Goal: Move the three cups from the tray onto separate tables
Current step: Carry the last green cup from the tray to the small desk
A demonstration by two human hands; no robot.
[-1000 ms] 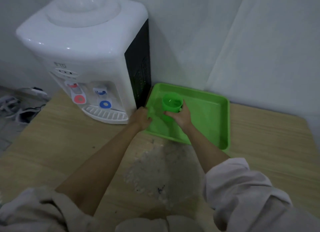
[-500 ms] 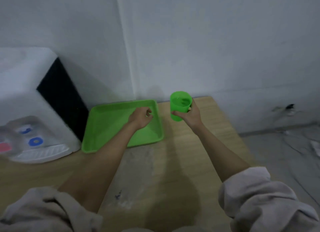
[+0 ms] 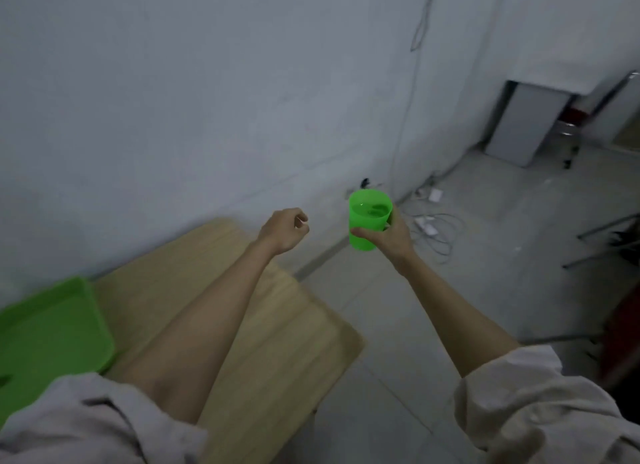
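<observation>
A bright green cup point(image 3: 367, 218) with liquid in it is held upright in my right hand point(image 3: 393, 237), out in the air past the table's right edge and above the floor. My left hand point(image 3: 284, 231) hovers near the table's far corner with its fingers curled and nothing in them. The green tray point(image 3: 52, 328) lies at the left edge of the view on the wooden table point(image 3: 277, 339); the part of it in view holds no cups. No other cups are in sight.
A grey wall runs along the far side. On the floor to the right lie white cables and a power strip point(image 3: 429, 223). A white cabinet point(image 3: 523, 124) stands at the far right, with metal chair legs point(image 3: 602, 242) beside it.
The cup has left the tray and travelled right, past the table's edge. My view has swung right, so the water dispenser is gone and the tray sits at the left border. My left hand has come off the tray.
</observation>
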